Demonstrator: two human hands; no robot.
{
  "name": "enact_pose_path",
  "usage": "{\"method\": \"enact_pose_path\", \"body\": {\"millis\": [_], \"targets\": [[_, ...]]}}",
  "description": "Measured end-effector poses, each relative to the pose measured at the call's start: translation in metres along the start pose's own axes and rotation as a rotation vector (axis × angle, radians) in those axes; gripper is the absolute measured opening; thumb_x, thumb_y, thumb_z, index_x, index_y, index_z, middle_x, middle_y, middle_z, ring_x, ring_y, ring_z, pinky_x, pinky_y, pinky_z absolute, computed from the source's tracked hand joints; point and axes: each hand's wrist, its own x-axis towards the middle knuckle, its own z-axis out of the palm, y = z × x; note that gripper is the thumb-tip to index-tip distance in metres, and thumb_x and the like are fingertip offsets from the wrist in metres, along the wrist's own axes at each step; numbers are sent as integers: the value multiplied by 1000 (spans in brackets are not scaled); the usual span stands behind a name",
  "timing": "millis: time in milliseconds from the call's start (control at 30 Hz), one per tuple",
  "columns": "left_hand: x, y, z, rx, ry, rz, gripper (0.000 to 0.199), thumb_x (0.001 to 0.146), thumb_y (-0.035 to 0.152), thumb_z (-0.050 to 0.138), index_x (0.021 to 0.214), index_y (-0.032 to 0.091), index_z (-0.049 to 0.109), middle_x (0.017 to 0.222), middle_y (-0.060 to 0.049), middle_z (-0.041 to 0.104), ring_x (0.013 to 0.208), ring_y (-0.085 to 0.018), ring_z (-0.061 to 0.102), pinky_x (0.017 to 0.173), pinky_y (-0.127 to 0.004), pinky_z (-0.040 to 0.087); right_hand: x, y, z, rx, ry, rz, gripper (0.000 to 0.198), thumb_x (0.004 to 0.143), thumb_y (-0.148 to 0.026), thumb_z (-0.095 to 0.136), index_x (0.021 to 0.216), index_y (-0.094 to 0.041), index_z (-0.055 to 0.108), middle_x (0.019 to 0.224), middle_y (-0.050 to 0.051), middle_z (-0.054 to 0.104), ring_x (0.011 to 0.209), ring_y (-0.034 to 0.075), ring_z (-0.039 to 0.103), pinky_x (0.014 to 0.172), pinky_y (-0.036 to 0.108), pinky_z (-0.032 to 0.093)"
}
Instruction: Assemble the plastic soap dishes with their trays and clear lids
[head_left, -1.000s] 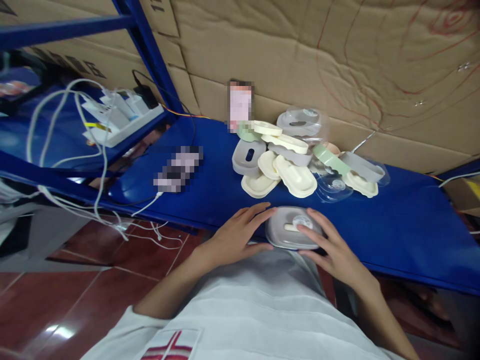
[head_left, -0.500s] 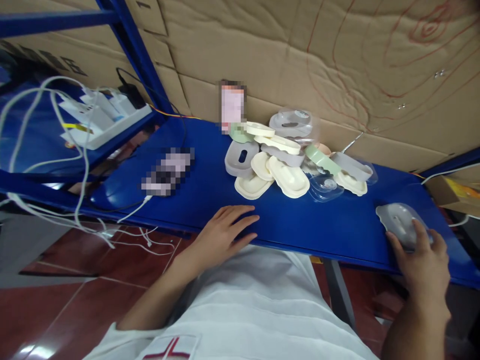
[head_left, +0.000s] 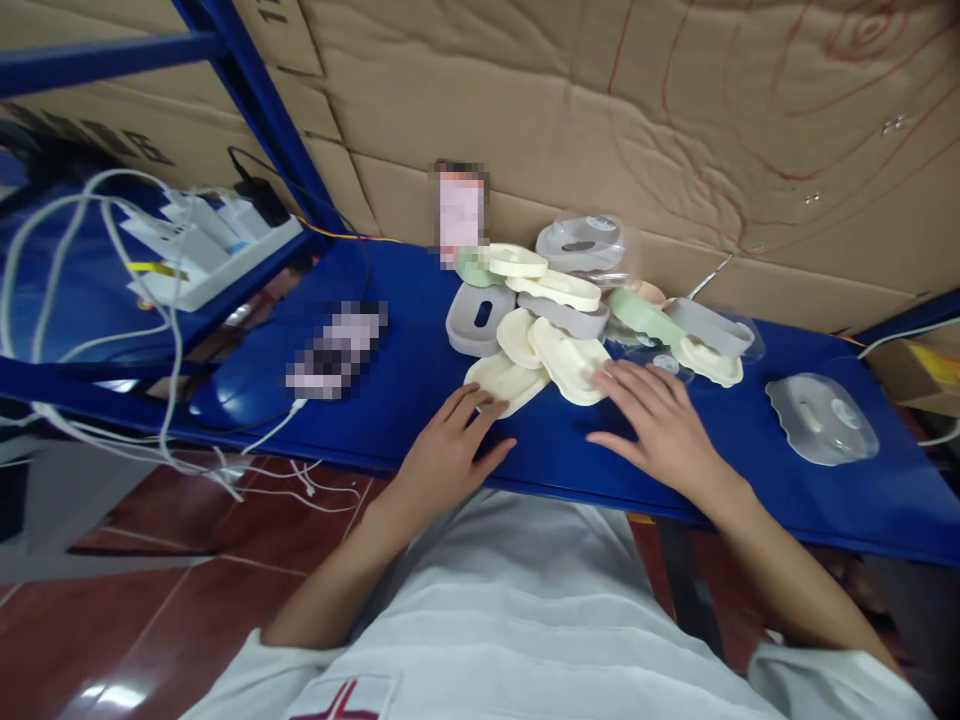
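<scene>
A pile of plastic soap-dish-like pieces lies mid-table. My left hand is open, its fingertips at the near edge of a flat cream dish. My right hand is open too, with fingers at the right side of another cream dish, thumb spread away. Behind them are a grey dish with a slot, a green dish and a grey dish. Off to the right lies a grey dish with a clear cover, apart from both hands.
The blue table backs onto a cardboard wall. A blurred-out phone-like item with a white cable lies left; another blurred item leans at the back. Left, a white power strip trails cables. A carton stands far right.
My right hand has let go of the grey dish at the right and come left to the cream dishes. My left hand has edged up to the lower cream dish.
</scene>
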Motion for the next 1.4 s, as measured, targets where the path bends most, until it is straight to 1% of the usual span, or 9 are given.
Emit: {"method": "enact_pose_path", "body": {"millis": [133,333,533,600,733,967,1200,1333,1400], "targets": [[-7,-5,-5,-61,91,18,13,106,28,67,115,19,66,124,-14,70,131,-30,67,112,-49,61,32,-7,17,-31,48,-125,52,105,-35,68,153,-19,58,144,17,72,131,34,68,113,51,49],[-10,-10,-6,-142,61,68,8,105,25,67,111,21,64,121,-12,70,132,-27,68,112,-45,61,-11,10,-1,35,171,-33,43,103,-16,63,144,-27,66,136,10,75,125,29,71,107,46,51],[-7,1,-5,-17,94,-5,38,107,21,60,145,21,58,143,-16,65,138,-31,64,114,-49,57,-68,-14,0,12,201,164,50,102,-20,63,150,-34,61,138,10,74,121,32,72,100,48,56],[-6,10,-4,-4,96,71,44,107,21,60,151,25,56,151,-16,61,144,-32,59,118,-52,54,-71,-28,9,-5,171,181,53,101,-22,67,153,-34,59,139,11,72,119,32,72,97,49,57],[-3,26,0,-19,-105,277,52,108,42,64,158,31,54,165,-14,52,154,-35,49,127,-60,44,-55,-45,23,137,169,161,56,101,-23,70,154,-35,59,142,12,70,121,33,71,98,50,61],[-2,22,11,81,-119,120,72,106,59,62,165,21,45,174,-22,39,160,-43,41,129,-67,36,-63,-32,13,248,345,240,51,102,-13,63,148,-36,66,136,9,72,123,31,72,104,51,62],[2,25,4,20,-135,251,74,106,61,61,168,26,40,176,-20,38,159,-42,43,130,-69,34,-101,-43,10,299,190,137,56,101,-14,64,152,-35,62,140,11,70,129,33,70,103,54,62],[-1,23,-1,-51,-120,383,40,109,43,64,146,27,63,164,-14,55,153,-32,52,127,-57,45,-82,-50,9,348,-31,49,53,102,-41,74,152,-28,61,154,15,64,140,35,63,112,57,57],[-3,22,-1,-56,-75,363,24,109,32,64,131,24,70,152,-12,65,144,-30,59,124,-54,49,-64,-42,7,348,-25,12,57,103,-51,71,154,-28,59,155,15,63,141,36,62,115,58,54]]}}
